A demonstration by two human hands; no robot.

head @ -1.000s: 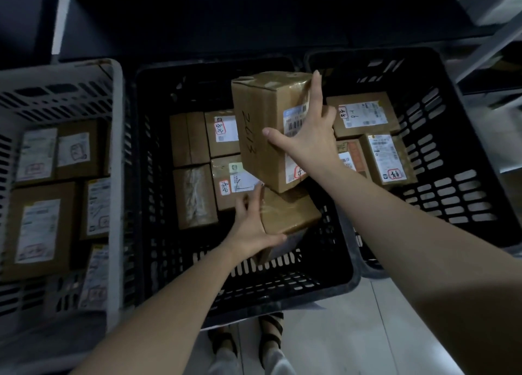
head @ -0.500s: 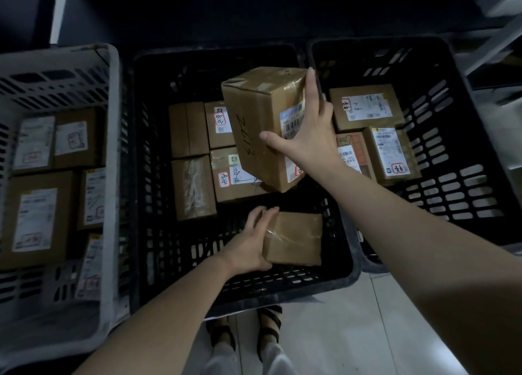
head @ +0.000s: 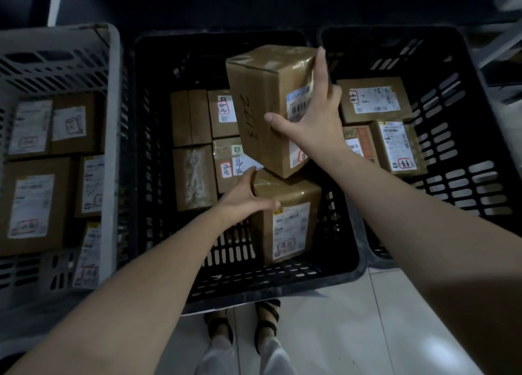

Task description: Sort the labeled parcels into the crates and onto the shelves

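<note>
Right hand (head: 313, 123) grips the 2613 box (head: 262, 106) at upper centre of frame, tilted, over the middle black crate (head: 158, 177). Left hand (head: 243, 199) holds the smaller box (head: 285, 216) directly below, at frame centre, inside the same crate.

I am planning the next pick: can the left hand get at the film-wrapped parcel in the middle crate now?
Likely not yet: the left hand grips the front parcel. Once freed, probably yes; the film-wrapped parcel lies uncovered just left of it.
</note>
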